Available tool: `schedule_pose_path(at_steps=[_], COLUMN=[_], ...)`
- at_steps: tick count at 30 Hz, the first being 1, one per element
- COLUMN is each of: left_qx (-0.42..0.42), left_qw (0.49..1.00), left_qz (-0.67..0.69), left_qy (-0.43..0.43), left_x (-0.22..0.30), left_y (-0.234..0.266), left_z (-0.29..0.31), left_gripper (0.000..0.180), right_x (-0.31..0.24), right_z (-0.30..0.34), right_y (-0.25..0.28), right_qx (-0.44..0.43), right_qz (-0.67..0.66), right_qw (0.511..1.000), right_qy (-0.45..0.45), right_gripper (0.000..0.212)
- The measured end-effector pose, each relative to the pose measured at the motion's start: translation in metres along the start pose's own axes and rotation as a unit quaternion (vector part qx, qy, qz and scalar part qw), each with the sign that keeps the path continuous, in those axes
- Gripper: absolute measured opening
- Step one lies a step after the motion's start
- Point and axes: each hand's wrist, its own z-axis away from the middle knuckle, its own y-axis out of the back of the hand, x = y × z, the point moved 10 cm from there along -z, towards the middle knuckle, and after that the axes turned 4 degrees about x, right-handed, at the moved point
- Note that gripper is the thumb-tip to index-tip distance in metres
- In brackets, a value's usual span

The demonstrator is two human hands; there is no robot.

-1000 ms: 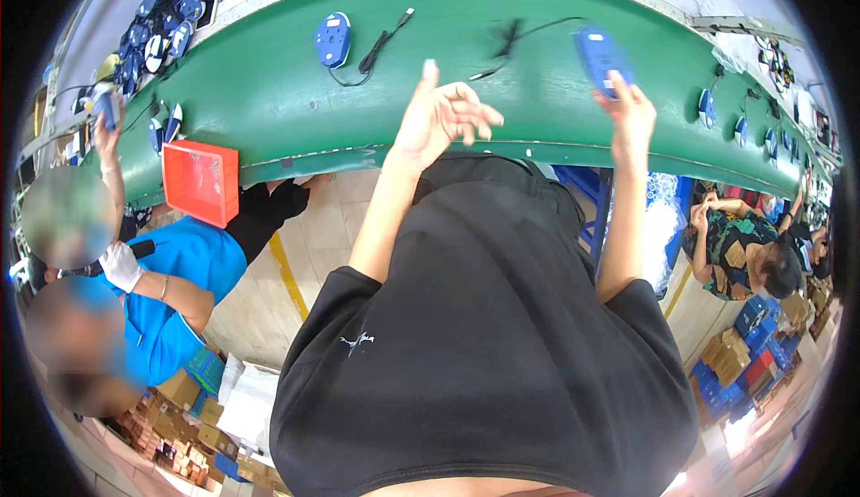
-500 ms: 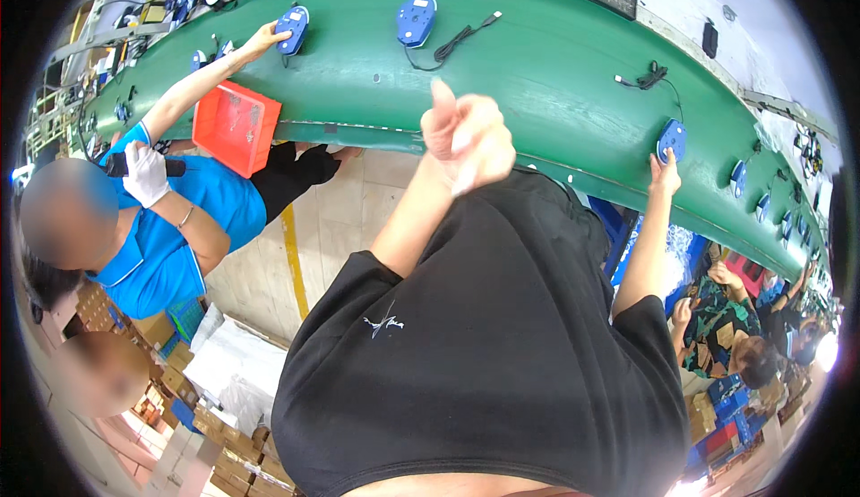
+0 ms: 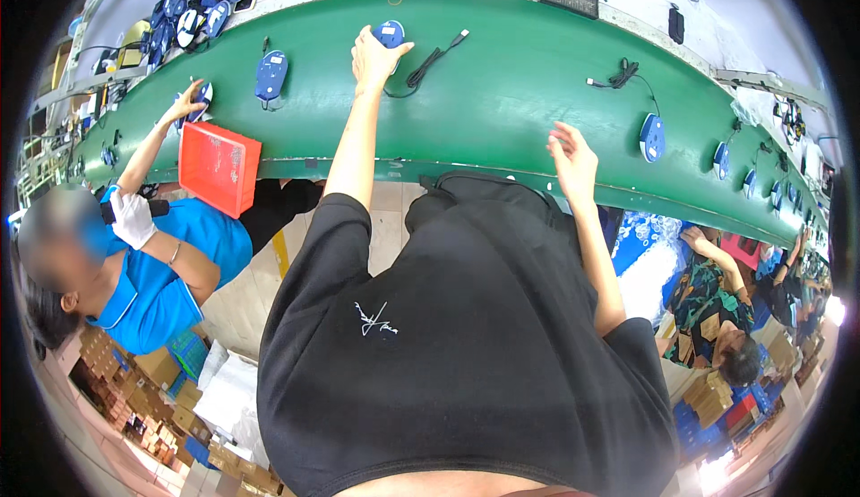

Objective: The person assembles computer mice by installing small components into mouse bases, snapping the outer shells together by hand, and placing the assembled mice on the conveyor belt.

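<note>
The green belt (image 3: 502, 76) curves past you from 9 to 3 o'clock. At 9 is a co-worker (image 3: 202, 250) in a blue shirt; between 10 and 11, beyond the belt, lies a pile of mice (image 3: 193, 4). A red bin (image 3: 247, 179) sits at the near edge between 9 and 10.

Your left hand (image 3: 370, 60) reaches just short of 12, fingers and thumb around a blue mouse (image 3: 389, 34); whether they are clamped, I cannot tell. Your right hand (image 3: 576, 162), near 2, is empty, thumb and fingers apart.

The mouse at your left hand seems only begun. Farther out near 2, a second mouse (image 3: 653, 138) lies untouched and looks finished; a third mouse (image 3: 271, 76), between 10 and 11, looks left to do.

Smallest, 2 bundled black cables: 1 cable (image 3: 421, 74) at 12, 1 cable (image 3: 624, 75) near 2.
</note>
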Motion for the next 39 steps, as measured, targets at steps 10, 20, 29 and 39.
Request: schedule_pose_path(at_steps=[10,20,29,39], left_qx=[-0.07,-0.409,-0.509,-0.329], left_qw=[0.861,0.559,0.531,0.722], left_qz=[0.483,0.678,0.655,0.593], left_qy=[0.144,0.248,0.173,0.134], left_x=[0.033,0.064,0.135,0.119], left_y=[0.007,-0.008,-0.032,-0.022], left_z=[0.101,0.199,0.228,0.213], left_gripper=[0.073,0.08,0.053,0.043], right_x=[-0.097,-0.119,-0.192,-0.125], right_z=[-0.004,-0.035,-0.008,0.032], right_y=[-0.087,-0.094,-0.048,-0.022], right_qx=[-0.136,-0.284,0.016,-0.003], right_qz=[-0.011,-0.047,0.169,0.116], right_qw=[0.989,0.956,0.879,0.977], right_qy=[0.049,0.062,0.445,0.18], right_gripper=[0.044,0.03,0.018,0.009])
